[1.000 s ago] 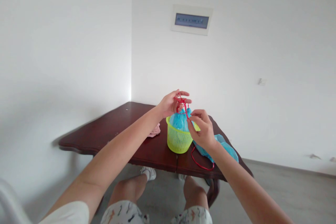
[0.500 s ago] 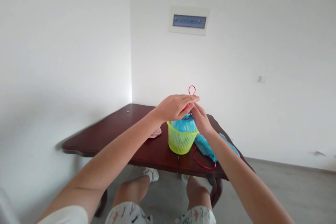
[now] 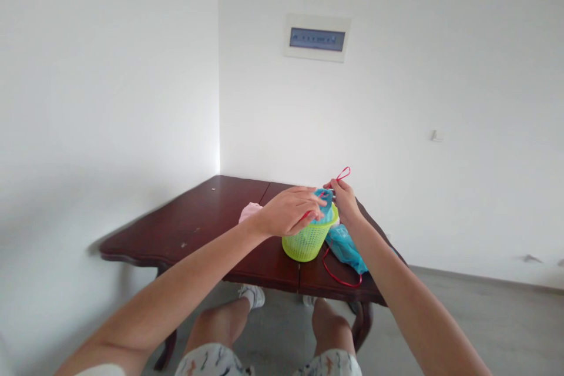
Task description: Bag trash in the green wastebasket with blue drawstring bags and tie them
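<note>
A yellow-green mesh basket [image 3: 304,247] stands near the table's front edge, with a light blue plastic bag [image 3: 326,211] inside it. My left hand [image 3: 293,210] is over the basket's left side, its fingers bent around part of the bag's red drawstring. At the right of the bag's mouth, my right hand [image 3: 345,200] pinches the red drawstring [image 3: 343,173], whose loop sticks up above the fingers. My hands hide much of the bag's top. Another blue plastic bag [image 3: 346,247] with a red drawstring lies beside the basket, under my right forearm.
The dark wooden table [image 3: 176,217] has a wavy edge and stands against the wall. Something pink [image 3: 249,211] lies behind my left forearm. A breaker panel [image 3: 317,39] and a white switch [image 3: 437,136] are on the wall.
My hands have moved down and apart, from touching above the basket to either side of the bag's mouth. The drawstring loop has shifted right and lower with my right hand.
</note>
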The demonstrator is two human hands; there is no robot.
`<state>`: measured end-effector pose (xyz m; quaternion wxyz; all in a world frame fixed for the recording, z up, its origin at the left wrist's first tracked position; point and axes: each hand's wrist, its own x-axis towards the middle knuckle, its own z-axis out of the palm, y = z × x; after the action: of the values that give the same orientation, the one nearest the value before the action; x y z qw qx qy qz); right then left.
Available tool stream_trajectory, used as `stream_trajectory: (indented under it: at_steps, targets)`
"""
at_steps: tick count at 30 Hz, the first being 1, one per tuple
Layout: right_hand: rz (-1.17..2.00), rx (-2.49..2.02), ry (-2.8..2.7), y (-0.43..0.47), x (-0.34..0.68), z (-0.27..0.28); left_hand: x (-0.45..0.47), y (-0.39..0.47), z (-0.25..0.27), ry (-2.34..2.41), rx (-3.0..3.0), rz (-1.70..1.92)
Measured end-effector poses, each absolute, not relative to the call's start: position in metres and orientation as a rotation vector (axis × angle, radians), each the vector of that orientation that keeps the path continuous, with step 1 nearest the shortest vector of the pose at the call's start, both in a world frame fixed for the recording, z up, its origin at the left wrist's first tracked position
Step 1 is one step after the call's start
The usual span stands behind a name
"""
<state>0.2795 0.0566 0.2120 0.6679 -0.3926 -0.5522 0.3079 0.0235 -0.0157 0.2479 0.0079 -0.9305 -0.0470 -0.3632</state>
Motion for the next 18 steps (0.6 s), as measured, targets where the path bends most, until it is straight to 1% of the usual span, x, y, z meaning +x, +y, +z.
stream_trajectory:
  at_steps: [3,6,9,12,15,18]
  targets:
    - [0.708,-0.977,-1.183,0.065,0.290,0.199,0.018,-0.018,0.228,-0.222,-2.861,-1.071]
    - [0.742,-1.019,-1.195,0.064,0.290,0.191,0.018,-0.017,0.212,-0.398,-2.826,-1.103]
    - [0.796,-1.022,-1.287,0.055,0.284,0.195,0.025,-0.015,0.207,-0.898,-2.768,-1.122]
    - [0.835,-1.010,-1.443,0.043,0.278,0.207,0.032,-0.006,0.205,-1.364,-2.624,-0.958]
    - [0.833,-1.042,-1.622,0.032,0.274,0.217,0.035,0.008,0.198,-1.424,-2.650,-0.754]
    - [0.811,-1.121,-1.811,0.022,0.271,0.213,0.037,0.021,0.188,-1.360,-2.730,-0.781]
